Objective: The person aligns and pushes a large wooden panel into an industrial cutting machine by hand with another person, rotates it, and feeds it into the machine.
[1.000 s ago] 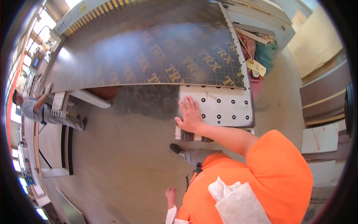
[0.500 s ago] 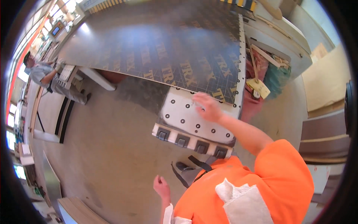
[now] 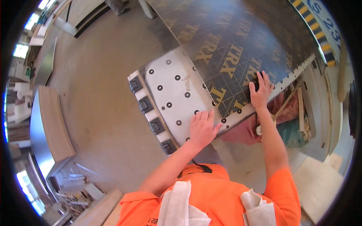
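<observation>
A large dark film-faced panel (image 3: 226, 49) with yellow printing lies on a machine table. Its near corner rests over the white table extension (image 3: 171, 81), which is studded with round black ball rollers. My left hand (image 3: 203, 129) lies palm down on this extension, just beside the panel's corner, fingers stretched and holding nothing. My right hand (image 3: 261, 92) rests flat on the panel near its right edge, fingers slightly apart. Both forearms are bare below orange sleeves.
Black roller blocks (image 3: 145, 105) line the extension's end. Red and green cloth or sacking (image 3: 290, 132) lies beneath the machine's right side, beside wooden strips. A stack of boards (image 3: 56, 124) stands at left. Another person's feet (image 3: 120, 7) show at the top.
My view has turned to the right. My left hand has come up from my side onto the table extension, and my right hand has moved from over the extension onto the panel.
</observation>
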The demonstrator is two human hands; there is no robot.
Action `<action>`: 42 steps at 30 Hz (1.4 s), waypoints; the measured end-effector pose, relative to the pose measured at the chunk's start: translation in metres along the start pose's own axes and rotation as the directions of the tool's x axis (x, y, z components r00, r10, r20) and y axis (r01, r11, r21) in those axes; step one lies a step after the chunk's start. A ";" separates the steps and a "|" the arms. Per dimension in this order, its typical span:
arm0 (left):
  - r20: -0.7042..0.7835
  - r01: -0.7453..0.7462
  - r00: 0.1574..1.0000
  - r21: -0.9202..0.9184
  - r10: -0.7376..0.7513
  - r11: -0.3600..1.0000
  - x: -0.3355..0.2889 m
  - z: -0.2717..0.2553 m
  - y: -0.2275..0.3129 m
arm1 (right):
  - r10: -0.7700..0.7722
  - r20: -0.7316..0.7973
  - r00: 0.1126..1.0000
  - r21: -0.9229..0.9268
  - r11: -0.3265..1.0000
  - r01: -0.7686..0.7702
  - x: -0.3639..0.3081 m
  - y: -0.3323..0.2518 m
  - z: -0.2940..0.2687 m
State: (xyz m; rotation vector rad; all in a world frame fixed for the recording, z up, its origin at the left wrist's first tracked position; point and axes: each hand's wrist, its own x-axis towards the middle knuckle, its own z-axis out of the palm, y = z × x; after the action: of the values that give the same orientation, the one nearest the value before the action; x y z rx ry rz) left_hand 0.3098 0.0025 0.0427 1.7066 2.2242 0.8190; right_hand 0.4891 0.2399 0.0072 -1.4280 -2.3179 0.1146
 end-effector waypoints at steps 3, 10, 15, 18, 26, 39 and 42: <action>-0.088 -0.035 0.996 -0.002 0.035 0.999 0.003 0.022 0.006 | 0.198 -0.081 0.977 0.057 0.979 -0.193 0.001 0.008 0.005; -0.081 -0.115 0.990 0.041 0.118 0.993 0.003 0.036 0.004 | 0.184 -0.098 0.978 0.177 0.970 -0.165 0.005 0.031 0.018; -0.048 -0.110 0.993 0.046 0.112 0.993 0.006 0.033 0.001 | 0.151 -0.062 0.987 0.125 0.982 -0.142 0.008 0.026 0.018; -0.064 -0.103 0.992 0.052 0.106 0.993 0.005 0.034 0.000 | 0.214 -0.047 0.976 0.214 0.956 -0.199 0.009 0.023 0.015; -0.118 -0.089 0.989 0.044 0.093 0.995 0.007 0.037 0.000 | 0.297 -0.048 0.954 0.274 0.922 -0.273 0.014 0.022 0.017; -0.101 -0.061 0.993 0.059 0.066 0.996 0.007 0.040 0.000 | 0.232 -0.058 0.971 0.106 0.969 -0.225 0.016 0.024 0.021; -0.089 -0.055 0.994 0.058 0.060 0.997 0.007 0.039 0.001 | 0.240 -0.062 0.969 0.084 0.968 -0.235 0.015 0.022 0.020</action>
State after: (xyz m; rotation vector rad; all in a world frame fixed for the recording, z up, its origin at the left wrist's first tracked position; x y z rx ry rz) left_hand 0.3278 0.0208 0.0123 1.8011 2.2869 0.8726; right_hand 0.4935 0.2665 -0.0126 -1.6384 -2.0550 0.2152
